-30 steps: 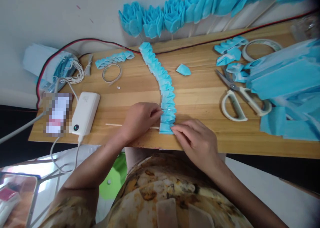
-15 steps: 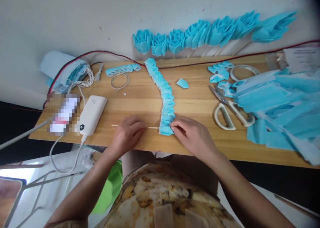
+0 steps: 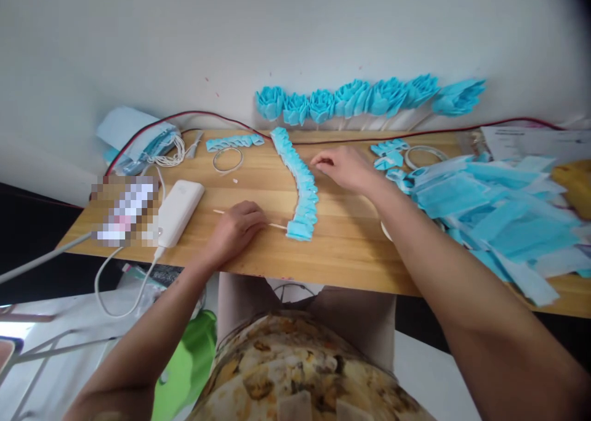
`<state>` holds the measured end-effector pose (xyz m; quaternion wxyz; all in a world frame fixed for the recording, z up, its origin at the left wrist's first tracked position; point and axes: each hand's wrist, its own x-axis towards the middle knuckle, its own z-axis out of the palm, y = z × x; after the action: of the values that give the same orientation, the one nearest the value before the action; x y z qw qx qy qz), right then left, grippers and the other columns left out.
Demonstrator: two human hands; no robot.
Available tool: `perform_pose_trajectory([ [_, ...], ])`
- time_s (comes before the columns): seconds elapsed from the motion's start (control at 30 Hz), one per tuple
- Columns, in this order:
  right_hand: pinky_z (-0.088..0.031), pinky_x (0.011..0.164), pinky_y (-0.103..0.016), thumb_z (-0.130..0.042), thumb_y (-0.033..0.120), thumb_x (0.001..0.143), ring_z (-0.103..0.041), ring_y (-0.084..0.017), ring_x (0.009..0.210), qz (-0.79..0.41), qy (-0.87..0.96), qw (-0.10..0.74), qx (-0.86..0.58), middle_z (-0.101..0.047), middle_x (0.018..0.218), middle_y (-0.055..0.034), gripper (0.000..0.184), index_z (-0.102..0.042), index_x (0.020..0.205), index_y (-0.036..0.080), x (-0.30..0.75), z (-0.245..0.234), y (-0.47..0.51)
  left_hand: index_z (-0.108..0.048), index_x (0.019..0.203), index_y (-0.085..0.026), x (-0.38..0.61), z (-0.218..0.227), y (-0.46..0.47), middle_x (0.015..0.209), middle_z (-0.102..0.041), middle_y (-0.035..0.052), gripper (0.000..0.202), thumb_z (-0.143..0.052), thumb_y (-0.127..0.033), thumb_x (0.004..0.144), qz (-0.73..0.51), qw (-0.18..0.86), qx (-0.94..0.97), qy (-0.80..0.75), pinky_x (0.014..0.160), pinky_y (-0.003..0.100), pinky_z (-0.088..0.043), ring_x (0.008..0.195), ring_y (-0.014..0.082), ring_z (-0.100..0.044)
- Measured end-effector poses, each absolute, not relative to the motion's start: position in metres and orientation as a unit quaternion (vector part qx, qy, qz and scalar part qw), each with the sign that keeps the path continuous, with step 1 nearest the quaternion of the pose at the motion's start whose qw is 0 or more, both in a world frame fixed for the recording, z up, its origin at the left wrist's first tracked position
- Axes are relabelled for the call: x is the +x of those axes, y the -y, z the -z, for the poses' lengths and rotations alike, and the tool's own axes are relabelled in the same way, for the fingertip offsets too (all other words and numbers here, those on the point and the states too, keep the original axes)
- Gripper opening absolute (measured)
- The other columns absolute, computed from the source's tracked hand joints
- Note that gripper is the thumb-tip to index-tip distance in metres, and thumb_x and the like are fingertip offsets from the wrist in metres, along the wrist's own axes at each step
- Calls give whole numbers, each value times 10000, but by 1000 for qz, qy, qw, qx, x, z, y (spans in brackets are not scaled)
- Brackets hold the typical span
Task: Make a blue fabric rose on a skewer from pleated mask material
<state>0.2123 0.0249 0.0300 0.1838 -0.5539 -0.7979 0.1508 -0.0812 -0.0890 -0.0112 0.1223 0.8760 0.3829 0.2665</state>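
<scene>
A long strip of folded light-blue pieces [image 3: 302, 181] curves across the wooden table [image 3: 341, 248] from the wall toward me. My left hand [image 3: 237, 224] lies curled over a thin wooden stick [image 3: 277, 225] whose tip reaches the strip's near end. My right hand [image 3: 341, 165] is stretched out to the right of the strip's middle, fingertips drawn together on the tabletop. Whatever they pinch is hidden under the fingers.
Blue paper flowers [image 3: 369, 98] line the wall. A pile of blue face masks [image 3: 489, 212] fills the right side. A white power bank [image 3: 180, 212], a tape ring [image 3: 228, 160], a short folded strip [image 3: 235, 141] and a red cable [image 3: 184, 114] lie at the left.
My right hand left the strip's near end and reached up to the spot where a small loose blue piece lay. My left hand slid from the strip onto the stick. The view tilted upward.
</scene>
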Motion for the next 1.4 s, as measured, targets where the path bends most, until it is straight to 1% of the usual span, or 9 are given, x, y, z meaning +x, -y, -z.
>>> perform_pose_trajectory([
  [0.3,-467,761,-317,-579,167,900,-713,-220,895,-194,790,243,-529,-815,1054,-51,290,-818,1055,222,210,-17,-55,-739,918,-154,-86,9,51,917,-712,91,257,-515,-192,1039,-264,154,883,-355,788,314,-514,873,199,-662],
  [0.47,-429,722,-308,-559,173,925,-687,-208,836,-201,776,242,-547,-806,992,-57,292,-808,1074,203,209,-11,-64,-748,906,-159,-84,8,50,905,-724,93,235,-556,-210,1032,-274,169,881,-346,798,321,-521,878,196,-669],
  [0.63,-387,688,-323,-546,178,924,-622,-201,744,-136,809,189,-540,-760,842,-67,255,-784,832,186,195,-25,-83,-742,899,-152,-83,9,57,885,-720,92,243,-548,-196,1037,-294,154,884,-328,781,306,-517,862,189,-665],
  [0.73,-413,749,-328,-562,177,932,-640,-220,807,-134,797,168,-564,-769,902,-97,250,-772,796,187,178,-27,-99,-745,902,-155,-83,9,58,890,-717,93,264,-534,-215,1049,-293,154,883,-332,776,299,-515,862,184,-660],
  [0.83,-435,777,-325,-586,230,954,-664,-234,873,-165,761,188,-598,-780,997,-133,232,-786,851,172,160,-20,-117,-751,909,-155,-83,10,58,887,-716,92,270,-532,-225,1052,-297,149,883,-331,773,299,-507,855,184,-654],
  [1.0,-433,677,-293,-607,232,911,-648,-192,721,-207,750,213,-591,-769,814,-72,209,-788,838,157,143,-4,-134,-755,921,-162,-84,14,58,908,-721,95,303,-511,-268,1066,-297,151,881,-336,802,311,-509,879,194,-661],
  [1.13,-440,668,-267,-618,175,847,-650,-172,713,-225,748,240,-577,-753,760,-46,156,-762,791,154,142,1,-130,-755,920,-157,-84,14,58,905,-724,99,332,-488,-281,1074,-297,140,887,-324,803,322,-499,869,202,-649],
  [1.27,-459,677,-266,-592,169,843,-650,-163,695,-255,749,260,-554,-748,752,-39,154,-714,750,167,145,-14,-121,-761,953,-167,-84,10,60,923,-729,96,307,-488,-241,1070,-287,149,888,-328,792,311,-494,866,195,-650],
  [1.4,-488,647,-277,-566,158,863,-649,-161,648,-314,707,336,-537,-740,754,-38,129,-670,791,186,143,-47,-115,-762,970,-179,-84,9,62,925,-729,89,317,-466,-225,1074,-293,135,888,-328,795,312,-505,875,195,-656],
])
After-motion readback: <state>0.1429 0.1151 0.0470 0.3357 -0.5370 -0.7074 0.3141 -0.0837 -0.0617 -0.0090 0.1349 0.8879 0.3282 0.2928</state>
